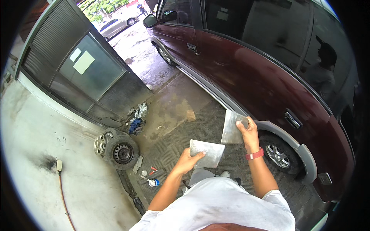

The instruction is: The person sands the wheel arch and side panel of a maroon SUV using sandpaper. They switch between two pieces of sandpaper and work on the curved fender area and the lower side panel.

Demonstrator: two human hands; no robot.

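My left hand (185,161) grips a flat, roughly square grey metal plate (211,154) by its left edge, thumb on top. Slightly higher and to the right, my right hand (249,134) pinches a second thin metal plate (230,130), its thumb pressed on the upper face. The two plates are close to each other but apart, both held in front of my body. A red band (254,154) circles my right wrist. Beyond the right hand stands a dark red vehicle (243,69) with a grey lower trim.
At left, a spare tyre (123,151) leans by a wheel cover (100,144). A blue-and-white can (153,183) and a red tube (153,168) lie near the wall (77,154). A rag pile (137,121) sits beside the glazed door panel (92,71). The vehicle's rear wheel (278,156) is at right.
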